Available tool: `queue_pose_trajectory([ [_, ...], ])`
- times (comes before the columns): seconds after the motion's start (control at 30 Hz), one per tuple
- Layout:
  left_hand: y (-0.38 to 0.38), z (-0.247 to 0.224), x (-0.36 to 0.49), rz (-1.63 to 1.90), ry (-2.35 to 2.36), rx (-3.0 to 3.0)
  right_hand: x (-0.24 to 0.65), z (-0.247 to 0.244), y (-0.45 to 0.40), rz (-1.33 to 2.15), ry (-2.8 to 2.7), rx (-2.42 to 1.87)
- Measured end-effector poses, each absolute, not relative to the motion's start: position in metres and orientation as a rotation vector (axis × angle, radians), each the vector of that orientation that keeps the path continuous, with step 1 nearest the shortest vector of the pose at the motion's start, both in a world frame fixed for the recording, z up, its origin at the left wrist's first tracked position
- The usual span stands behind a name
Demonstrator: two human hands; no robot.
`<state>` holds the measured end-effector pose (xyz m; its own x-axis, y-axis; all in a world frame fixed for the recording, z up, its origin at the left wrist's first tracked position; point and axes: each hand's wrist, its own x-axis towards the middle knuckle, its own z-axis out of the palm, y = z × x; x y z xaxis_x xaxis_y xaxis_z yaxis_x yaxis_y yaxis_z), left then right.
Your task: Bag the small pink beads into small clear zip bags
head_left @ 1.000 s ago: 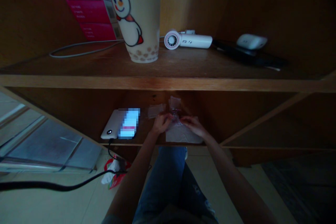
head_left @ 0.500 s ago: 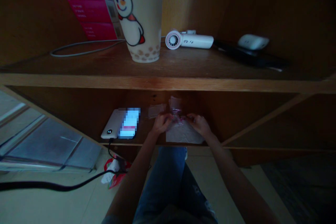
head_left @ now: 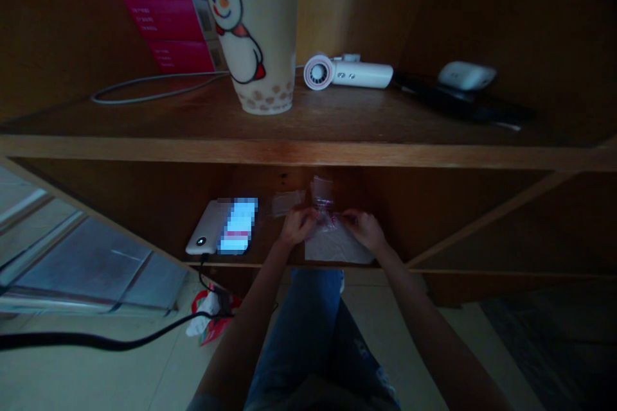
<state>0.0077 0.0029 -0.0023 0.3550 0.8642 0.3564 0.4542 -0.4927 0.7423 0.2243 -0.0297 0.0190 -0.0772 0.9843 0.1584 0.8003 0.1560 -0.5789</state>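
Note:
Inside the lower compartment, my left hand is closed with thumb and fingertips pinching the edge of a small clear plastic bag. Tiny pink-red bits show in or on the bag; they are too small to name. My right hand is also closed in a pinch, at the bag's right side, and what lies between its fingertips is too small to tell. Under both hands is a white sheet, thin and slightly creased. Another clear plastic packet lies just behind the bag, and a flat clear packet lies to the left.
A phone with a lit screen lies beside a white power bank with a cable. On the shelf above stand a milk tea cup, pink boxes, a white handheld fan and a white case on a dark object.
Almost nothing differs. The fingertips of both hands have shifted very slightly at the bag; the things around them stay in place.

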Motion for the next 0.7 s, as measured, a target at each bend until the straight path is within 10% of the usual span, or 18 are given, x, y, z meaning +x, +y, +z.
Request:
queue_pose_trajectory([
  [0.7,0.004,0.000,0.009,1.123,1.117,2.110,0.208,0.020,-0.027,0.814,-1.875,-1.365],
])
